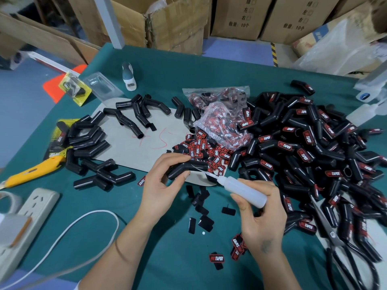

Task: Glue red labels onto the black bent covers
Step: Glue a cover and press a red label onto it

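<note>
Green table (167,258), held cover (188,167), glue bottle (245,190)

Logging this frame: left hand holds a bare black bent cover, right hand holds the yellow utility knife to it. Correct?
One thing is off. The right hand holds a white squeeze glue bottle, nozzle aimed at the cover, not the knife. The yellow utility knife lies untouched on the table's left. The left hand does hold the bare cover. Head view shows it.
</note>
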The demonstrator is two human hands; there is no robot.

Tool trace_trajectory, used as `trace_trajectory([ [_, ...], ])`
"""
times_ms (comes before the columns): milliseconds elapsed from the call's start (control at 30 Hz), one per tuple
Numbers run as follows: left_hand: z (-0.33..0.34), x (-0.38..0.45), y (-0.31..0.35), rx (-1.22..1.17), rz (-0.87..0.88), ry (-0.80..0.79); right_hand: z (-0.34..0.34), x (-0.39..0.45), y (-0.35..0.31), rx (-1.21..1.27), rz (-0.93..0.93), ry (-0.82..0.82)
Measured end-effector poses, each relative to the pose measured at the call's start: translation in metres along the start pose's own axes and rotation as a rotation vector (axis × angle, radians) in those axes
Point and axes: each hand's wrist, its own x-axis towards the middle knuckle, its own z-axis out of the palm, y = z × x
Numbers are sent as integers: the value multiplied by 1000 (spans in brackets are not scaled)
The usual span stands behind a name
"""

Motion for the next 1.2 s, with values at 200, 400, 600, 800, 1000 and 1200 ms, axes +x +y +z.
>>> trace_trajectory([
  [200, 0, 0, -1, -2, -3, 0, 0, 1, -2, 2, -20, -11],
  [400, 0, 0, -2, -5, -2, -4, 0, 1, -1, -4, -27, -8],
  [600, 0, 0, -1, 1, -5, -2, -1, 1, 0, 0, -15, -12],
  [800, 0, 0, -1, 12, -9, -4, 0, 1, -1, 8, -6, -15],
  [1000, 0, 0, -2, 17, -7, -13, -1, 0, -1, 1, -6, -22],
  [1200, 0, 0, -2, 12, -12, -15, 0, 0, 1, -2, 6, -17],
])
